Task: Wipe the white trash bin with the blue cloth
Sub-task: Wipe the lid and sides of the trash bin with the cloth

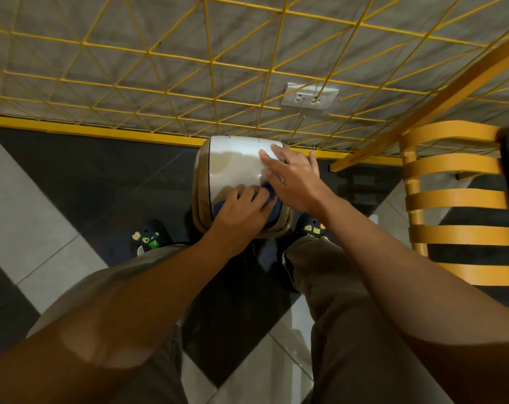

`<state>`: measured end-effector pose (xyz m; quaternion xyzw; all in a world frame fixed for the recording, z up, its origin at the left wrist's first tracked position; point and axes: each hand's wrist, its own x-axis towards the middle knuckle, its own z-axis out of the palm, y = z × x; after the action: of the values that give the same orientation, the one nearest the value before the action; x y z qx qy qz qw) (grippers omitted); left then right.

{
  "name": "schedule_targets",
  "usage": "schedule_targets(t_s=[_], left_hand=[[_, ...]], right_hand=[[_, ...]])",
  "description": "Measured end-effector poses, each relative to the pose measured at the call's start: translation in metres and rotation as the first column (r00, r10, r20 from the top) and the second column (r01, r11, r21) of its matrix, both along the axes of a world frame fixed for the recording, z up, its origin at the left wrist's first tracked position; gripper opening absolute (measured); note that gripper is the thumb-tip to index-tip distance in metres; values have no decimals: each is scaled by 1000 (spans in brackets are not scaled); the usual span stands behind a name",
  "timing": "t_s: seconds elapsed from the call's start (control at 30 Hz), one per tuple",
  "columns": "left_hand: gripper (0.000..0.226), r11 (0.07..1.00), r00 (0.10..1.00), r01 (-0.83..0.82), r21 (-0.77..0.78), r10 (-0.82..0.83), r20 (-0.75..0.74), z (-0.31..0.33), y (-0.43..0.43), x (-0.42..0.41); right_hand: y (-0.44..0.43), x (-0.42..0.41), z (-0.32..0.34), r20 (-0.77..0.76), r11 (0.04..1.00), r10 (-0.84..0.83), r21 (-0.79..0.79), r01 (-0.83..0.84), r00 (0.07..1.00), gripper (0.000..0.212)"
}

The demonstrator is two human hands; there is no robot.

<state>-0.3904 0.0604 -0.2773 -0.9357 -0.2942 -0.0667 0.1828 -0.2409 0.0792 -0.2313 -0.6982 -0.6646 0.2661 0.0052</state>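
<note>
Fingers of left hand clutch bunched blue cloth against glossy rounded trash bin; right hand rests flat beside.

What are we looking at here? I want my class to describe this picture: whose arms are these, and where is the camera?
There is no machine here. A person wears one wide-angle camera on the head, looking down, so the limbs in view are the wearer's own. A white trash bin stands on the tiled floor by a wall covered with a yellow wire grid. The left hand holds a bunched blue cloth against the bin's top. The right hand rests flat on that top, fingers straight, holding nothing. A yellow slatted chair stands to the right.
</note>
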Motion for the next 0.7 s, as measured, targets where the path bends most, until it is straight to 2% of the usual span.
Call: schedule_targets(t_s=[0.17,0.23,0.33,0.4,0.5,0.57,0.7], left_hand=[[45,994,997,23,-109,-30,-65,-13,-16,-3],[46,994,997,27,-109,-35,-71,-12,-13,-9],[36,997,1000,-16,-72,16,6,-6,-7,-12],[36,993,998,-51,-105,55,39,-6,-10,-11],[56,972,996,-38,-234,18,-87,-13,-21,-12],[62,963,992,-8,-268,-26,-121,-15,-16,-18],[49,968,999,19,-248,-28,-29,-12,2,-31]], right_hand=[[0,1,1,2,1000,8,-1,-8,1000,44],[0,1,1,-2,1000,7,4,-7,1000,43],[-1,0,-1,-2,1000,5,13,-5,1000,44],[-1,1,-2,2,1000,2,18,-2,1000,44],[-1,1,-3,7,1000,5,22,-6,1000,44],[-1,1,-3,4,1000,10,19,-10,1000,44],[-1,3,-4,5,1000,19,22,-19,1000,43]])
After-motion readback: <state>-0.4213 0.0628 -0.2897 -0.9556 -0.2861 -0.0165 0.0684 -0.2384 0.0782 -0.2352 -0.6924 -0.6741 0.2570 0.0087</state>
